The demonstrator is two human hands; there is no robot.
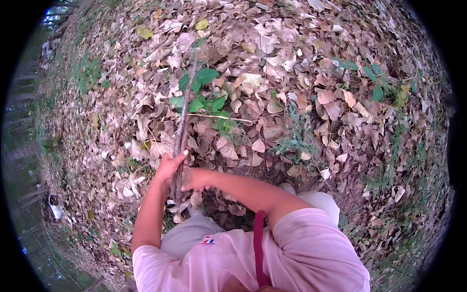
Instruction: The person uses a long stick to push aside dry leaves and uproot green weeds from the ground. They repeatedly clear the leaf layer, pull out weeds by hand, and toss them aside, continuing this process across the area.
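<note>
A long, thin bundle of sticks (pixel 187 97) runs from the far leaf litter down toward my knees, with at least two lengths side by side near its lower part. My left hand (pixel 169 165) is wrapped round the lower part, its thumb lying along the wood. Just below it, my right hand (pixel 197 180) reaches across from the right, fingers curled against the lower end of the sticks. Whatever those fingers pinch is hidden and slightly blurred. Beside the sticks stands a small plant with broad green leaves (pixel 206 76).
Dry brown leaves (pixel 272 73) cover the ground. A thin pale twig (pixel 221 117) lies across them. Low green weeds (pixel 294 136) grow ahead, and a leafy sprig (pixel 377 80) stands at the right. A white object (pixel 56 211) lies at the far left, near tree trunks.
</note>
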